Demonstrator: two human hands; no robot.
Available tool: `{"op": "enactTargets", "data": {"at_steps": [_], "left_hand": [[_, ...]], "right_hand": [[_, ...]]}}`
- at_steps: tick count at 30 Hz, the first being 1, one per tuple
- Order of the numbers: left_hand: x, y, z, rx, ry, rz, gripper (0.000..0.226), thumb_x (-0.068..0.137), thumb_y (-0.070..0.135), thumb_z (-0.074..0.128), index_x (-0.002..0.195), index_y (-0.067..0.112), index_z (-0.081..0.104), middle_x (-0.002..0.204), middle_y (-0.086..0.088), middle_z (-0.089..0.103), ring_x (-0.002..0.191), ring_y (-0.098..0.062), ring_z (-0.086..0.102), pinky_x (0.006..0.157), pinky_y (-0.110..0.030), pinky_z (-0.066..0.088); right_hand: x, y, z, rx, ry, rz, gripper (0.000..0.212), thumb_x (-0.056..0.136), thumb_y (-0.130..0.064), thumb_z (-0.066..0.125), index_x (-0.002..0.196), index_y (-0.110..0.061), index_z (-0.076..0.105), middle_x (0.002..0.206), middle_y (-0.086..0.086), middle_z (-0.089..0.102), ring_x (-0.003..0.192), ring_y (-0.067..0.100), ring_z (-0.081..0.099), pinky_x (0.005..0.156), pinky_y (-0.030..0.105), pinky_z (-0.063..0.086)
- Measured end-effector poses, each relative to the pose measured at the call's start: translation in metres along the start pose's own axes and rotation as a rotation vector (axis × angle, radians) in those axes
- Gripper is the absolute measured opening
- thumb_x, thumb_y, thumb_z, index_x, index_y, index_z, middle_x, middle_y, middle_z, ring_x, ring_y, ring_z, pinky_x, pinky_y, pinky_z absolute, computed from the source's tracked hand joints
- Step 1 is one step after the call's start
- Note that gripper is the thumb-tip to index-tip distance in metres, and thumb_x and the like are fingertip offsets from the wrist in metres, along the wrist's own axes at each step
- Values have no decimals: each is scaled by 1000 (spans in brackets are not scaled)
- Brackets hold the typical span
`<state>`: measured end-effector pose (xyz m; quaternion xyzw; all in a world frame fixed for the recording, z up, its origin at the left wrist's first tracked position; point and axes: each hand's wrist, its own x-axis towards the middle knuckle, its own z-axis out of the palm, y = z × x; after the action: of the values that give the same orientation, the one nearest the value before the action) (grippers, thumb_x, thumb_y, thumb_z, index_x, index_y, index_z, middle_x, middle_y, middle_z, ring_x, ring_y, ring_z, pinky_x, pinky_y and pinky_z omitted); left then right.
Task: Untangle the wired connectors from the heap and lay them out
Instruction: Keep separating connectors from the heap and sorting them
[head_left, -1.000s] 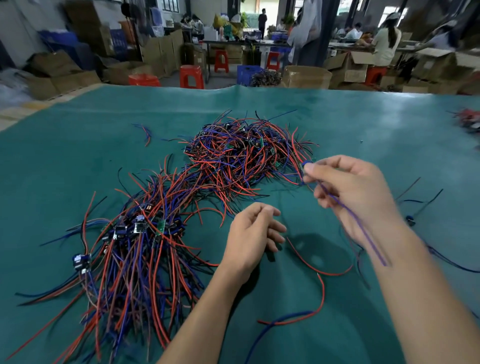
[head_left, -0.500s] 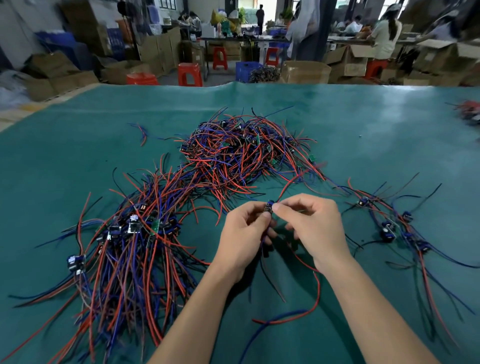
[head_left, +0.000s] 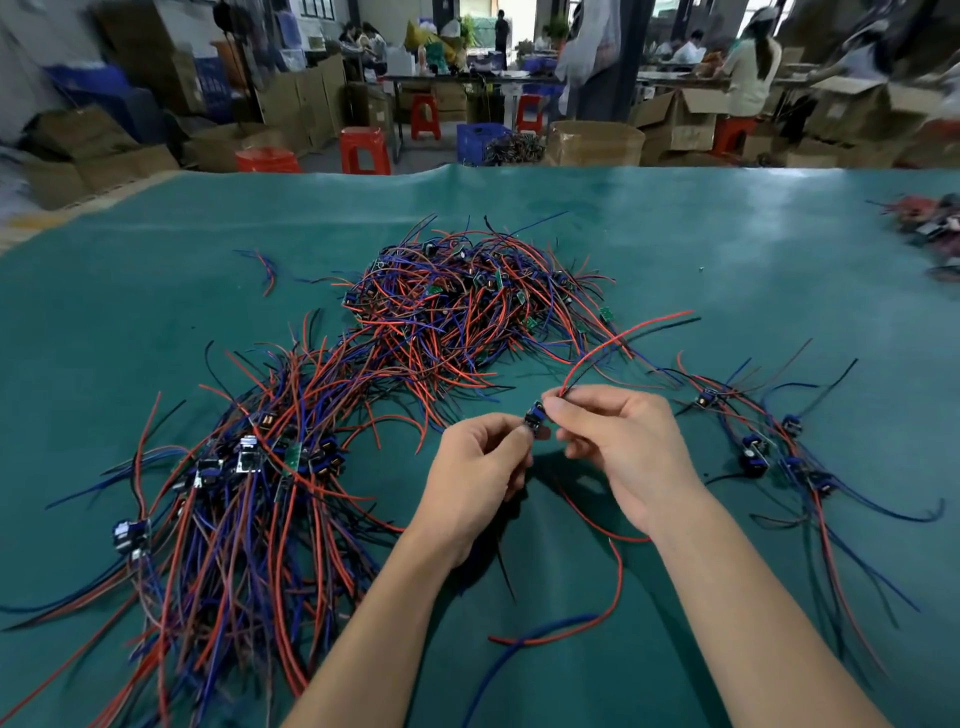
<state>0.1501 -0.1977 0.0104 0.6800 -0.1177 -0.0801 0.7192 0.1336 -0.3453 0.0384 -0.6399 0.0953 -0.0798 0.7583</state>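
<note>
A tangled heap (head_left: 467, 306) of red, blue and black wires with small connectors lies mid-table. A laid-out bundle (head_left: 234, 493) spreads at the left, and a smaller row (head_left: 769, 457) lies at the right. Between my hands is one small blue connector (head_left: 535, 417). My left hand (head_left: 475, 478) pinches it from the left with curled fingers. My right hand (head_left: 618, 447) pinches its wire end from the right. A red wire (head_left: 623, 338) rises from the connector toward the heap; other leads trail down under my wrists.
The green table cover (head_left: 156, 312) stretches wide. A stray wire pair (head_left: 267, 270) lies at far left of the heap, and another pile (head_left: 930, 228) sits at the right edge. Beyond the table are red stools (head_left: 363, 150), cardboard boxes and people working.
My right hand came from the heap's right side down to the left hand. Both now pinch one connector, and its red wire has lifted toward the heap.
</note>
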Motion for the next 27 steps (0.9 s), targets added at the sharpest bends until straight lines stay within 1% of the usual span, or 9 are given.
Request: {"op": "enactTargets", "data": {"at_steps": [6,10,14,17,20,22,24,26,27], "left_hand": [[-2,3,0,69,-69,14,26,101,14,56,80,15,72,52,10,47,46,-7,35,44,-16,28],[-3,5,-1,132,-91,27,25,100,15,59,80,16,73,54,9,49,48,-9,37,45,-18,29],[-4,5,-1,153,-106,31,23,99,15,60,80,15,74,55,7,49,50,-11,38,48,-20,31],[-5,6,0,185,-99,34,25,99,14,59,79,17,73,54,9,50,49,-9,39,48,-20,32],[-3,5,-2,130,-24,18,24,100,14,56,82,15,71,55,9,50,49,-8,40,48,-19,33],[-1,4,-3,83,39,11,23,102,13,53,84,15,67,57,8,51,50,-8,41,48,-17,34],[0,3,-1,51,61,14,23,103,11,50,86,14,64,58,9,53,49,-6,44,47,-16,35],[0,3,2,27,51,21,22,103,9,49,86,13,63,58,9,55,48,-5,46,46,-16,36],[-1,4,2,28,39,22,22,103,9,50,85,13,62,58,8,57,48,-4,47,46,-16,37]], "right_hand": [[5,-3,-8,-73,205,-121,13,73,-7,88,65,-13,79,62,2,70,53,10,57,49,19,46],[12,-8,-26,-18,444,-244,21,75,-6,87,61,-18,76,56,-5,67,50,6,55,48,18,45],[15,-12,-45,31,655,-359,14,77,-10,87,73,-18,76,59,-9,68,53,6,56,51,18,45],[16,-16,-59,127,822,-398,10,81,-11,83,78,-14,75,63,-3,66,52,6,56,52,20,46],[16,-18,-69,216,953,-385,14,89,-13,75,78,-16,67,67,0,63,49,4,55,48,22,44],[17,-15,-67,153,874,-288,19,92,-15,72,74,-16,65,62,-1,64,46,5,54,44,23,41],[14,-8,-49,-10,604,-154,19,92,-17,73,74,-12,70,57,-2,66,44,7,55,40,23,38],[8,1,-25,-183,292,-92,20,91,-26,75,77,-12,75,65,0,72,51,8,59,40,21,40],[5,7,-13,-256,167,-110,18,89,-30,77,79,-15,76,70,0,74,56,8,62,43,21,42]]}}
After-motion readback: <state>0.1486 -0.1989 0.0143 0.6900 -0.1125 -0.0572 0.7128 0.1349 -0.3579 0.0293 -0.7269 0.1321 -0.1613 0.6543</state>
